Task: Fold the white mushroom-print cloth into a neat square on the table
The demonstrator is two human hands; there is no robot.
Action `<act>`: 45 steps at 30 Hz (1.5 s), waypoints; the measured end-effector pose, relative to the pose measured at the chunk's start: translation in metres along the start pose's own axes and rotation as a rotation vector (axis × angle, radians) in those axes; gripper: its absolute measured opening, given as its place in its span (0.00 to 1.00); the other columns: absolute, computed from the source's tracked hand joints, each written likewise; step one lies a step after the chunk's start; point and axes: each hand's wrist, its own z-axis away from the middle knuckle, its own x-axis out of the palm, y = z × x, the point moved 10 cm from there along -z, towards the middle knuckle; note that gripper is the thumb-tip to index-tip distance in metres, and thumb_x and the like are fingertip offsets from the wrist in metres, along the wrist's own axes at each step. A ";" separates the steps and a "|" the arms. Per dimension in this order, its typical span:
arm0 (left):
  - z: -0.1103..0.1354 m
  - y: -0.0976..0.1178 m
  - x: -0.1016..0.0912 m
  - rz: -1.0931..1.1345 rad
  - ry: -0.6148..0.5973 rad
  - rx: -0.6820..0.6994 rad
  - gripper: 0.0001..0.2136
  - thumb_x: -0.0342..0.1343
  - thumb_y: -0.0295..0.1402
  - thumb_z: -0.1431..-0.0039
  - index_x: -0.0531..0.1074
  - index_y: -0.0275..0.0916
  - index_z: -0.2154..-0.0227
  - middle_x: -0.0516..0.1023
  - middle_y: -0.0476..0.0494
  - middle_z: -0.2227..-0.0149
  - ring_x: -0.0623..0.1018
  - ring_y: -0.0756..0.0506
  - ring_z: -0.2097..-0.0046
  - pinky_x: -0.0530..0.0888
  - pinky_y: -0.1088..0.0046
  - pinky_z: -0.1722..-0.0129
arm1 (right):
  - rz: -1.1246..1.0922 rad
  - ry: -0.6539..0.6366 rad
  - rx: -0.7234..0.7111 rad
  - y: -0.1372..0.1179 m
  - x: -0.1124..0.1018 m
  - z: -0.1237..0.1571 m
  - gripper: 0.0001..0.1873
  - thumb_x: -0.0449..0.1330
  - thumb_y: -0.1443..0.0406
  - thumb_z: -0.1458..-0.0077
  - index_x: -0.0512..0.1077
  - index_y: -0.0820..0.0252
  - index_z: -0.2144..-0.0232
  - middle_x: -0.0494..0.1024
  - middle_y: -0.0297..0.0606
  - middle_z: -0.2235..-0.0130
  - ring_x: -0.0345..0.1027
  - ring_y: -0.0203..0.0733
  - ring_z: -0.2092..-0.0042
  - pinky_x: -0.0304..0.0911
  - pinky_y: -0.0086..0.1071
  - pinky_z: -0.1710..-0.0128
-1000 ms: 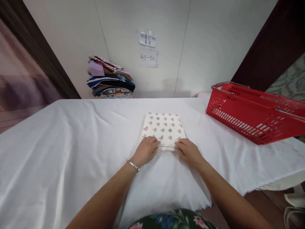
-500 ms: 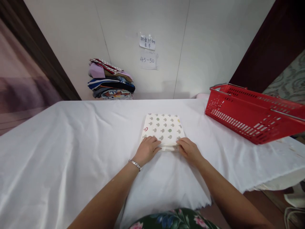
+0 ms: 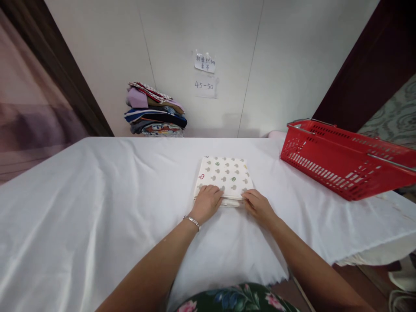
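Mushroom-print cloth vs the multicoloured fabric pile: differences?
Colour: the mushroom-print cloth is off-white with mostly grey mushrooms; the fabric pile mixes lilac, blue, black and patterned pieces.
Height: the mushroom-print cloth lies low and flat; the fabric pile rises in many uneven layers.
Contact: the left hand and right hand hold the mushroom-print cloth's near edge; neither touches the fabric pile.
Shared: both are folded fabric.

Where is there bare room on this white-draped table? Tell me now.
Bare: the wrinkled left side of the white-draped table, up to the folded cream mushroom-print fabric; and a narrower strip between fabric and red perforated plastic basket. Crowded: the fabric's near edge, where the left hand and right hand grip it.
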 end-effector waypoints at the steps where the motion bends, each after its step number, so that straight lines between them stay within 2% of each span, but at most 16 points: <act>1: -0.001 0.001 -0.002 -0.013 0.000 0.008 0.06 0.46 0.29 0.41 0.68 0.39 0.64 0.70 0.45 0.66 0.67 0.46 0.61 0.62 0.66 0.61 | 0.005 0.005 -0.008 -0.001 -0.001 -0.001 0.11 0.49 0.69 0.44 0.65 0.57 0.59 0.70 0.41 0.60 0.65 0.42 0.58 0.65 0.35 0.60; 6: -0.001 0.005 -0.018 -0.070 0.012 0.062 0.07 0.45 0.28 0.41 0.68 0.38 0.66 0.70 0.45 0.67 0.67 0.46 0.62 0.61 0.66 0.60 | 0.054 0.001 -0.066 -0.011 -0.011 -0.004 0.12 0.49 0.69 0.44 0.65 0.57 0.58 0.70 0.42 0.60 0.65 0.42 0.59 0.65 0.36 0.61; 11: 0.009 0.014 -0.007 -0.126 -0.081 0.181 0.08 0.44 0.23 0.43 0.66 0.37 0.72 0.68 0.46 0.70 0.66 0.47 0.67 0.61 0.67 0.64 | 0.122 -0.118 -0.169 -0.025 0.004 0.006 0.12 0.48 0.69 0.43 0.66 0.59 0.58 0.71 0.42 0.61 0.64 0.42 0.60 0.64 0.37 0.62; 15: 0.017 0.016 0.001 -0.130 -0.088 0.208 0.10 0.42 0.21 0.42 0.65 0.37 0.73 0.67 0.46 0.70 0.66 0.48 0.66 0.62 0.68 0.64 | 0.172 -0.166 -0.168 -0.026 0.015 0.013 0.12 0.48 0.70 0.44 0.66 0.61 0.59 0.71 0.43 0.61 0.63 0.43 0.60 0.62 0.38 0.62; 20: 0.021 0.014 0.000 -0.044 -0.103 0.187 0.05 0.47 0.33 0.40 0.67 0.38 0.66 0.68 0.44 0.65 0.66 0.46 0.62 0.64 0.67 0.62 | 0.220 -0.195 -0.149 -0.028 0.018 0.014 0.10 0.50 0.67 0.43 0.66 0.61 0.59 0.70 0.44 0.61 0.62 0.44 0.61 0.60 0.38 0.62; 23: 0.022 0.012 0.000 -0.036 -0.100 0.182 0.05 0.47 0.31 0.40 0.67 0.39 0.64 0.68 0.44 0.65 0.66 0.46 0.61 0.64 0.67 0.62 | 0.271 -0.192 -0.147 -0.028 0.019 0.015 0.10 0.50 0.68 0.43 0.66 0.62 0.60 0.70 0.44 0.61 0.62 0.44 0.62 0.60 0.37 0.64; 28: 0.018 0.014 0.005 -0.106 -0.048 0.180 0.08 0.43 0.23 0.41 0.67 0.38 0.68 0.68 0.45 0.68 0.66 0.47 0.64 0.63 0.69 0.65 | 0.357 -0.139 -0.155 -0.018 0.012 0.008 0.10 0.48 0.71 0.43 0.67 0.61 0.61 0.71 0.44 0.62 0.62 0.44 0.61 0.59 0.36 0.64; 31: 0.015 0.018 0.009 -0.128 -0.013 0.174 0.08 0.45 0.23 0.42 0.67 0.38 0.71 0.68 0.46 0.69 0.65 0.47 0.65 0.62 0.69 0.66 | 0.370 -0.096 -0.151 -0.010 0.004 0.005 0.10 0.48 0.70 0.43 0.68 0.61 0.62 0.71 0.44 0.61 0.63 0.44 0.60 0.59 0.35 0.63; 33: 0.014 0.019 0.009 -0.131 0.006 0.165 0.07 0.46 0.22 0.43 0.67 0.38 0.71 0.68 0.46 0.69 0.65 0.47 0.65 0.62 0.70 0.66 | 0.348 -0.118 -0.160 -0.008 0.006 0.008 0.10 0.48 0.70 0.43 0.67 0.61 0.61 0.71 0.44 0.61 0.63 0.43 0.60 0.59 0.35 0.64; 39: 0.019 0.017 0.007 -0.109 0.009 0.182 0.08 0.45 0.24 0.41 0.68 0.38 0.70 0.69 0.46 0.69 0.65 0.47 0.66 0.62 0.70 0.66 | 0.326 -0.146 -0.128 -0.013 0.012 0.025 0.14 0.47 0.72 0.43 0.66 0.60 0.56 0.71 0.44 0.60 0.63 0.44 0.59 0.60 0.38 0.63; 45: 0.021 0.013 0.004 -0.058 -0.002 0.155 0.08 0.45 0.24 0.41 0.69 0.39 0.68 0.69 0.46 0.68 0.66 0.47 0.64 0.63 0.70 0.65 | 0.310 -0.098 -0.129 -0.021 0.008 0.026 0.18 0.46 0.73 0.44 0.64 0.60 0.53 0.71 0.44 0.59 0.64 0.45 0.58 0.60 0.44 0.55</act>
